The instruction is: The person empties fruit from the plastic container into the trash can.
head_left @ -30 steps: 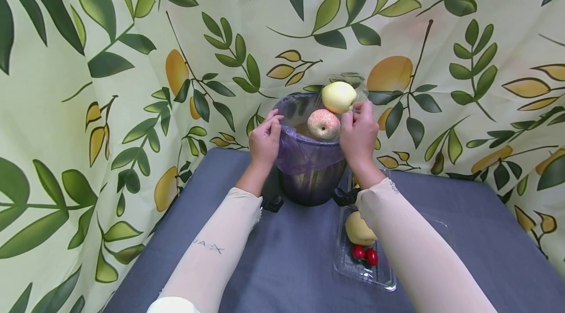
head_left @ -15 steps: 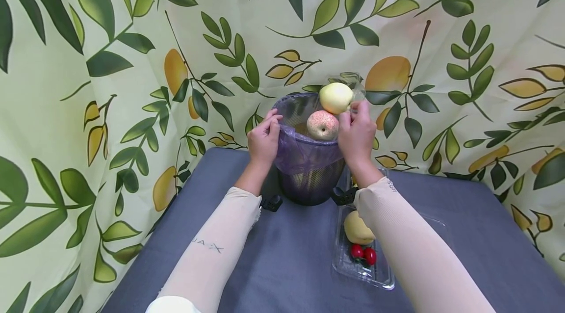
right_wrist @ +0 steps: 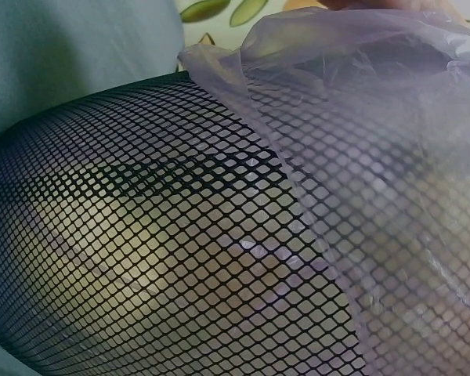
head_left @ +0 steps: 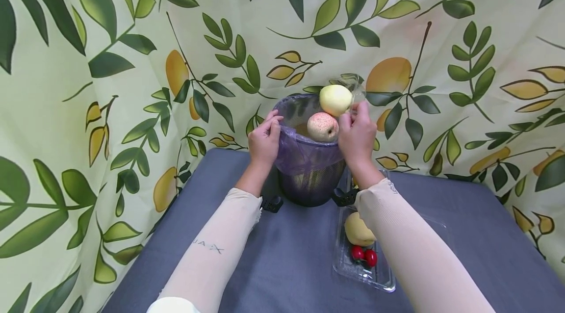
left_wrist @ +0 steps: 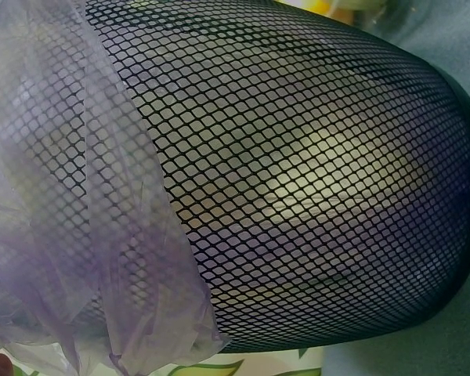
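Note:
A dark mesh wastebasket (head_left: 304, 188) stands on the table, a thin purple plastic bag (head_left: 304, 156) folded over its rim. My left hand (head_left: 265, 141) grips the bag at the left of the rim. At the right of the rim, the curled fingers of my right hand (head_left: 358, 131) hold the bag's edge. Between the hands, a pink-speckled peach (head_left: 322, 126) and a pale yellow fruit (head_left: 335, 100) show in the mouth of the basket. Crumpled clear plastic (head_left: 358, 88) rises beside the yellow fruit. Both wrist views show the mesh side, with pale shapes inside blurred by it.
Right of the basket, partly under my right forearm, lies a clear plastic tray (head_left: 364, 281) with a yellow fruit (head_left: 358, 229) and small red fruits (head_left: 364, 255). A leaf-patterned cloth (head_left: 247, 18) hangs behind the dark blue-grey table (head_left: 273, 269).
The peach has turned a little, its dimple shifting right and down. The pale yellow fruit has sunk slightly. Both hands keep their places at the rim.

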Available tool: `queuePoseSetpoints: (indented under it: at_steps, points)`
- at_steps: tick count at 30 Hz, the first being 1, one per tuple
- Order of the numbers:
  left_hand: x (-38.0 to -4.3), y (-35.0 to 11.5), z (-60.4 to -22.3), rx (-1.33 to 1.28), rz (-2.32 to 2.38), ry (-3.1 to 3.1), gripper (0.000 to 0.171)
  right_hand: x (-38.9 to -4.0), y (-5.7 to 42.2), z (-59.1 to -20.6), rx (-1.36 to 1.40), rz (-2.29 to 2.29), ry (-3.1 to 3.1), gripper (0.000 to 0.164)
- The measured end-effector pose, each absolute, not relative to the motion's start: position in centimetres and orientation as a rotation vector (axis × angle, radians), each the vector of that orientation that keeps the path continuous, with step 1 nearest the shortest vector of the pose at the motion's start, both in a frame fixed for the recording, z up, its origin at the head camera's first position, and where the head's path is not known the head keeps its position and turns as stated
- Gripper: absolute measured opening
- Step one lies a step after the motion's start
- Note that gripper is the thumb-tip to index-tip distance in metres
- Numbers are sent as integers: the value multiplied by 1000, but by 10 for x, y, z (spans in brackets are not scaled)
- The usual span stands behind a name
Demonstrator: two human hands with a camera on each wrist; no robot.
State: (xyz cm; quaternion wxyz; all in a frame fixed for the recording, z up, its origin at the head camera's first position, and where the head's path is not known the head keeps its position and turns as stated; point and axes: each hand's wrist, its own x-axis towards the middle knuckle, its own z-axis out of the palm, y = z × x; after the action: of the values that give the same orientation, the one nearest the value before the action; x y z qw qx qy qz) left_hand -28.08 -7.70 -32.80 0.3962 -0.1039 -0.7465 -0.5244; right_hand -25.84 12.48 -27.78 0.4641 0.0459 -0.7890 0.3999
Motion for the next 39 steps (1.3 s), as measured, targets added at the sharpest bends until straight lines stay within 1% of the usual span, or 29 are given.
queuePoseSetpoints:
  at_steps: [9,31,39]
  points:
    - [-281,-76,-328,-263,-1332,-1887,32,-256,124,-277,119,958,-1965,20]
    - [-280,-77,-328,-271,-1325,-1875,31,-257,124,-278,150,874,-1979,18]
    - [-281,-76,-328,-278,-1333,-1862,31,-257,125,-277,149,891,-1989,22]
